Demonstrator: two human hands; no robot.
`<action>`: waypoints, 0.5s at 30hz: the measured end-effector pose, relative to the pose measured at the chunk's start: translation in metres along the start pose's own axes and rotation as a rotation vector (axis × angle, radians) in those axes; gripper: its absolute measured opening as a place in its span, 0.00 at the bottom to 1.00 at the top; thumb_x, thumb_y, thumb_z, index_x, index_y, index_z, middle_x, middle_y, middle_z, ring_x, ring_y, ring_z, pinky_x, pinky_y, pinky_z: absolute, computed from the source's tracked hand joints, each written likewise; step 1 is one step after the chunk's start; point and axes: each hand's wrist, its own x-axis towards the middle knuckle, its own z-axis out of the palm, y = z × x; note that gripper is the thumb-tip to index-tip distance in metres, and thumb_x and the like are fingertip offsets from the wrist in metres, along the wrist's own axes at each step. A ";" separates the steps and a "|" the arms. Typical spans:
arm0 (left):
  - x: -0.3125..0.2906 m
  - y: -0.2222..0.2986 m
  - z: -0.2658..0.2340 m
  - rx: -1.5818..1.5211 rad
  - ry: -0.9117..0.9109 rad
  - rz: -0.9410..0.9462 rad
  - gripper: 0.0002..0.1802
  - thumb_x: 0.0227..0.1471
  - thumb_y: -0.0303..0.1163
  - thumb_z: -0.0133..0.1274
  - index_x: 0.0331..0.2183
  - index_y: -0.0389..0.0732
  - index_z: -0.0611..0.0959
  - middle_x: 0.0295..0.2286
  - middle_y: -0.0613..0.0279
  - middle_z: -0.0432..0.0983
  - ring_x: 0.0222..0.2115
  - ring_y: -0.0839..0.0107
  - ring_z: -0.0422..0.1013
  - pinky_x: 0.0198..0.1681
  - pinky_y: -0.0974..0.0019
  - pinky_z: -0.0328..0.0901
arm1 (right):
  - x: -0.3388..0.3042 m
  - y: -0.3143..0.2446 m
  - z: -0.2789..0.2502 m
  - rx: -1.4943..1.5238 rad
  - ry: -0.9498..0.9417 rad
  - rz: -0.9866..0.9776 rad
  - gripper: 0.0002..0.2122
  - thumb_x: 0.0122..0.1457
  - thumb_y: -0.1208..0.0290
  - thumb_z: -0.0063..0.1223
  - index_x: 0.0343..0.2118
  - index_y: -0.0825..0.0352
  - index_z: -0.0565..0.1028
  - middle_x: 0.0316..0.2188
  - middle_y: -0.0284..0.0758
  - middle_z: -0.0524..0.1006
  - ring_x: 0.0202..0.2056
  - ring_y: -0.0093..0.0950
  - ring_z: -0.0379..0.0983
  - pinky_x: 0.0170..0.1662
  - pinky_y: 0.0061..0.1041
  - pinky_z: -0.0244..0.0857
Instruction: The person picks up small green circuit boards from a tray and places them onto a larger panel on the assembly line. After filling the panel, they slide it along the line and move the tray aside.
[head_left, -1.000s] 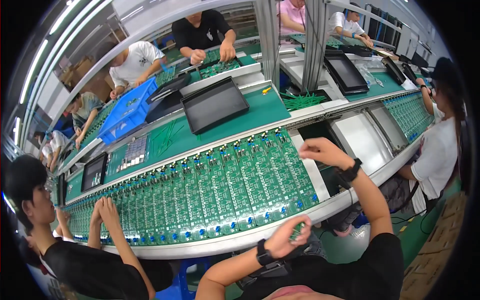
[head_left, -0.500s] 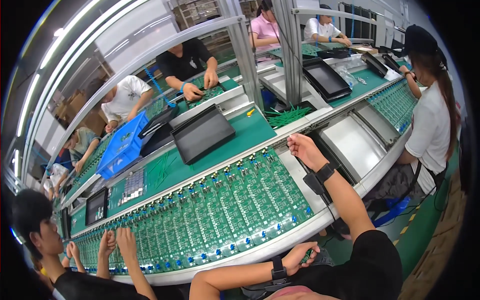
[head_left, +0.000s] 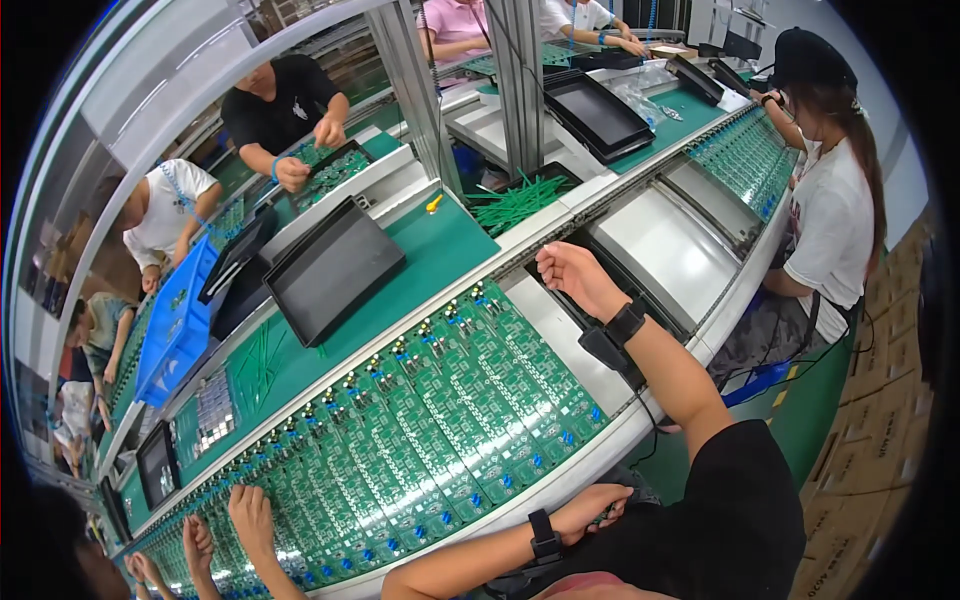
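Note:
My left hand (head_left: 592,510) is closed near my body, just off the near edge of the line. Small green pieces (head_left: 604,515) show a little between its fingers; their kind I cannot make out. My right hand (head_left: 572,274) hovers by the far rail, past the right end of the row of boards, its fingers bent and pinched together. Whatever is in that pinch is too small to tell. Beneath and to the left runs a row of green circuit boards (head_left: 430,430), with gold and blue parts along the far edge and blue parts along the near edge.
Beyond the rail are a black tray (head_left: 335,270), a yellow piece (head_left: 434,204), green strips (head_left: 520,204) and a blue crate (head_left: 178,320). Metal posts (head_left: 518,90) rise ahead. A co-worker's hand (head_left: 252,515) hangs over the boards at left; another person (head_left: 825,200) works at right.
The view has swung, so the scene sits further left and lower at left. My left hand has turned, hiding more of the green pieces. My right hand keeps its pinch by the rail.

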 end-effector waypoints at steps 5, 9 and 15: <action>0.003 -0.001 -0.002 0.041 0.019 0.002 0.19 0.57 0.41 0.41 0.17 0.47 0.66 0.14 0.75 0.58 0.12 0.86 0.51 0.12 0.80 0.46 | -0.002 0.000 0.010 -0.053 -0.019 0.033 0.10 0.59 0.64 0.45 0.31 0.66 0.72 0.25 0.28 0.71 0.27 0.18 0.67 0.32 0.18 0.61; 0.006 -0.002 -0.004 0.051 0.005 0.003 0.19 0.55 0.43 0.43 0.17 0.46 0.66 0.14 0.74 0.58 0.13 0.83 0.54 0.13 0.78 0.44 | -0.003 0.000 0.008 -0.046 -0.024 0.032 0.10 0.59 0.64 0.45 0.31 0.67 0.72 0.25 0.29 0.71 0.27 0.18 0.67 0.32 0.18 0.61; 0.008 -0.002 -0.004 0.054 0.004 -0.008 0.19 0.55 0.43 0.43 0.17 0.46 0.67 0.14 0.74 0.58 0.13 0.83 0.54 0.13 0.78 0.44 | -0.004 -0.004 0.009 -0.058 -0.011 0.051 0.10 0.59 0.64 0.45 0.31 0.67 0.72 0.25 0.29 0.72 0.27 0.18 0.67 0.32 0.18 0.62</action>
